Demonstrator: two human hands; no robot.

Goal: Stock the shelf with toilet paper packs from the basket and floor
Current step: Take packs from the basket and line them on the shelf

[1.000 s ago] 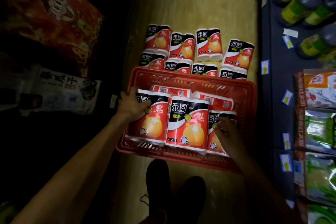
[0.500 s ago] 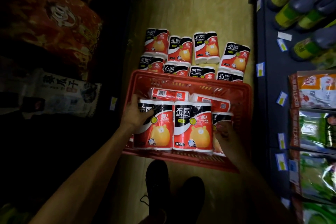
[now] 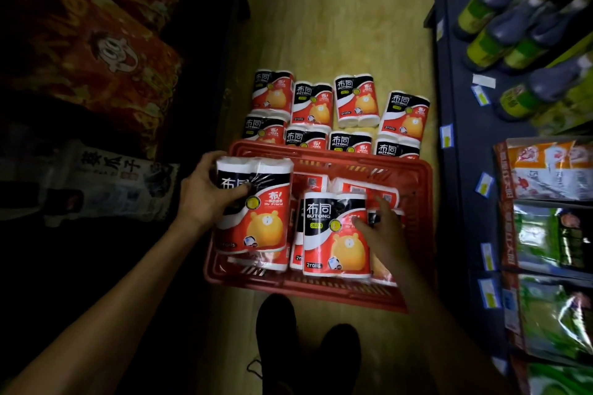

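A red plastic basket [image 3: 414,170] sits on the floor in front of my feet, holding several red, black and white toilet paper packs. My left hand [image 3: 205,192] grips one pack [image 3: 260,218] by its upper left side and holds it raised over the basket's left end. My right hand [image 3: 382,231] grips a second pack [image 3: 330,234] by its right side, upright in the basket's middle. More packs [image 3: 349,186] lie flat behind them in the basket. Several further packs [image 3: 337,109] stand in two rows on the floor beyond the basket.
A dark shelf unit [image 3: 462,125] on the right carries green-labelled bottles [image 3: 500,38] and bagged goods [image 3: 552,234] with price tags. On the left, dark shelving holds red patterned bags [image 3: 96,51] and a white bag [image 3: 118,179]. My black shoes [image 3: 308,343] stand just before the basket.
My left hand has lifted its pack up and to the left, away from the neighbouring pack. My right hand has moved from the rightmost pack onto the middle pack's side.
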